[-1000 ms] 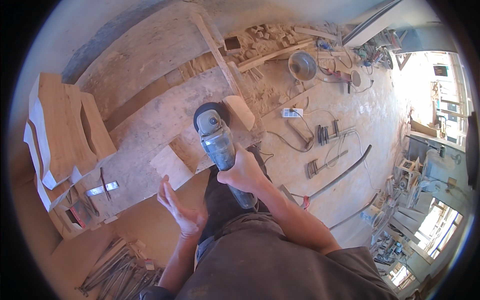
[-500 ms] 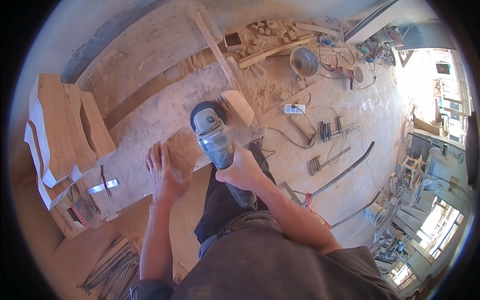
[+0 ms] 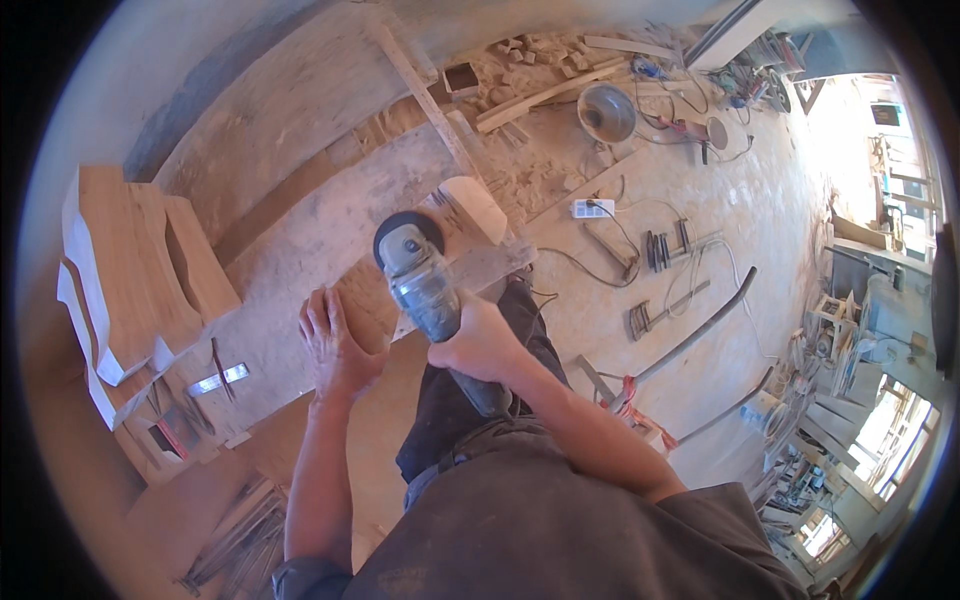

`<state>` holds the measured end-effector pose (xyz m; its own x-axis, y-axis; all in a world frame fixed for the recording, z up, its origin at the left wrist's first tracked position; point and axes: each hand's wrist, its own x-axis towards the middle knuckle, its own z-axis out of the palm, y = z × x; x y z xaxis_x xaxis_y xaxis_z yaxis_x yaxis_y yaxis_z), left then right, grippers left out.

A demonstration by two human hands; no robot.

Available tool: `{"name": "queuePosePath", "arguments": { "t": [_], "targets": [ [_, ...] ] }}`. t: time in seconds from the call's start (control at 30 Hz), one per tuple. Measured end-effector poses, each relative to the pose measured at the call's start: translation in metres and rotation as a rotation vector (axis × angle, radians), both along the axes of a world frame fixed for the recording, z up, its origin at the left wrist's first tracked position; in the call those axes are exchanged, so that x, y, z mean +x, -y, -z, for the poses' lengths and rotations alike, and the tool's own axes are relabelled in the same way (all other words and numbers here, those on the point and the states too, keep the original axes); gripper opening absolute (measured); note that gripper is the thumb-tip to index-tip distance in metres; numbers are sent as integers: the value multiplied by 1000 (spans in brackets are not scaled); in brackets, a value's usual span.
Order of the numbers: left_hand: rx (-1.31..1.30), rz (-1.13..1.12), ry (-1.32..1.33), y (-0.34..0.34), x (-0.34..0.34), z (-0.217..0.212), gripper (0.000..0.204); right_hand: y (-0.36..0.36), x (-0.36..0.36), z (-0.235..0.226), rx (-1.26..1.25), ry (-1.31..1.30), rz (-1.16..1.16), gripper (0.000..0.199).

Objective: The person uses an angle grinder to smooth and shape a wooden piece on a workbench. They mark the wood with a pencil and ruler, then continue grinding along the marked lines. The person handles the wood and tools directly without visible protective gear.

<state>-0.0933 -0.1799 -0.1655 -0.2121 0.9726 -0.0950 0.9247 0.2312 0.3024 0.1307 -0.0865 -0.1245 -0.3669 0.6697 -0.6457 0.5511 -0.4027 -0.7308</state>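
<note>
"Head view: where's the grinder (image 3: 428, 298)?"
"Above the workbench (image 3: 285, 262), its black disc (image 3: 410, 217) just beside a pale wood piece (image 3: 474, 208); contact I can't tell."
"Which step?"
"Sanding, I'd judge. Next calls for steady wood and a firm grip."
"Hands?"
"Right hand (image 3: 474, 338) curled round the grinder's body; left hand (image 3: 340, 350), fingers slightly parted, seemingly against a brown board (image 3: 366, 300)."
</note>
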Motion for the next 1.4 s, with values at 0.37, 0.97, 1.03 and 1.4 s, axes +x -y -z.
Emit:
{"name": "queuePosePath", "arguments": {
  "t": [0.37, 0.97, 1.03, 1.4],
  "targets": [
    [58, 9, 15, 3, -2, 8, 107, 26, 19, -7, -37, 13, 29, 65],
    [-160, -10, 253, -36, -53, -17, 119, 40, 59, -20, -97, -157, 163, 62],
    [-213, 0, 360, -50, -74, -16, 122, 39, 63, -18, -81, -165, 163, 61],
    [-415, -266, 793, -105, -135, -27, 80, 13, 40, -13, -62, -238, 109, 49]
  ]
}}
